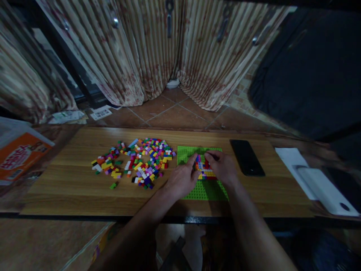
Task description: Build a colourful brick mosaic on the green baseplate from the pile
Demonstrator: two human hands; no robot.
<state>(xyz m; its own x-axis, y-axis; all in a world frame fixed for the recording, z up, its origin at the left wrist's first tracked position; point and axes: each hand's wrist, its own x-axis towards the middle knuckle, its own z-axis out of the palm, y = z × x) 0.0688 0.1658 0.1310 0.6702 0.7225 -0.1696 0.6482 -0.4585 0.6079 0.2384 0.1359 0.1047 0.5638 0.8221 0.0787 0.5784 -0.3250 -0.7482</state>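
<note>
A green studded baseplate (208, 194) lies on the wooden table, with a patch of multicoloured toy bricks (207, 174) built on its middle. My left hand (183, 179) is at the left edge of that patch, thumb and index finger apart and touching the bricks there. From the other side, my right hand (224, 168) reaches over the patch, its fingertips pinched at a red toy brick (207, 164). The fingers partly cover this brick, so whether it is pressed onto the studs cannot be seen. Part of the built patch is hidden under both hands.
Loose toy bricks (149, 162) lie heaped on the table (70, 188) left of the baseplate. A black phone (247, 157) lies to the right. Beyond the table's right end is a white device (327, 190); an orange-and-white box (22, 154) stands at the left. Striped curtains (146, 49) hang behind.
</note>
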